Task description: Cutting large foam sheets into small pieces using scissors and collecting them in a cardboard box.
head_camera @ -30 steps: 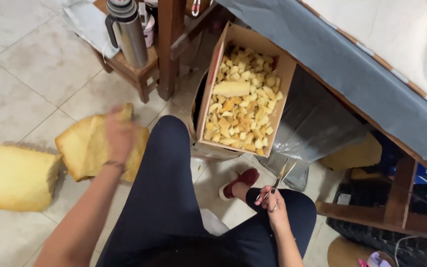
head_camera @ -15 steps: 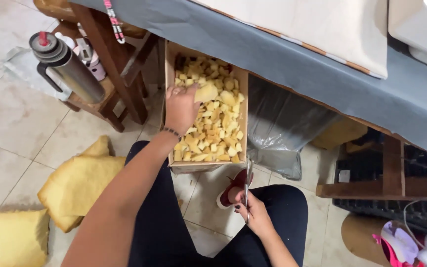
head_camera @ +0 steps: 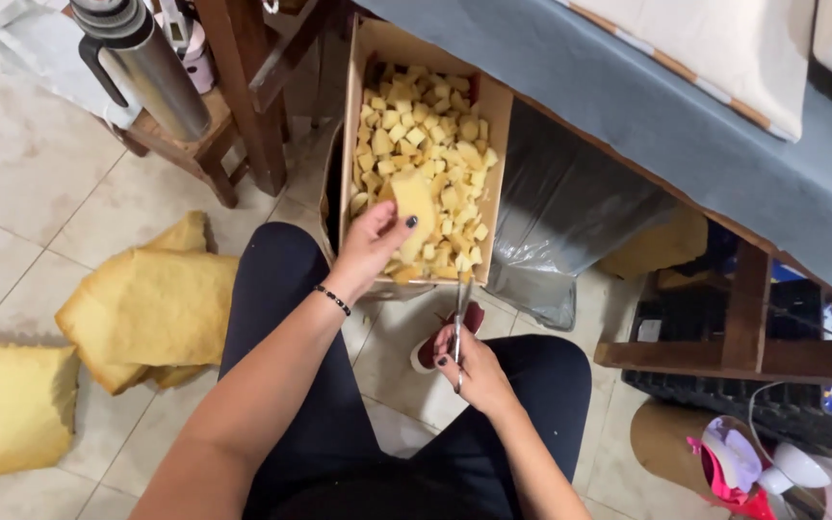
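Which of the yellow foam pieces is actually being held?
The larger yellow foam chunk pinched by the left hand above the cardboard box; the rest lie loose.

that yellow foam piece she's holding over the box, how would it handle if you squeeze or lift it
The foam piece probably weighs little: the left hand lifts it with fingertips alone. It likely squashes easily, like the sagging foam slabs on the floor. Its flat faces suggest it won't roll.
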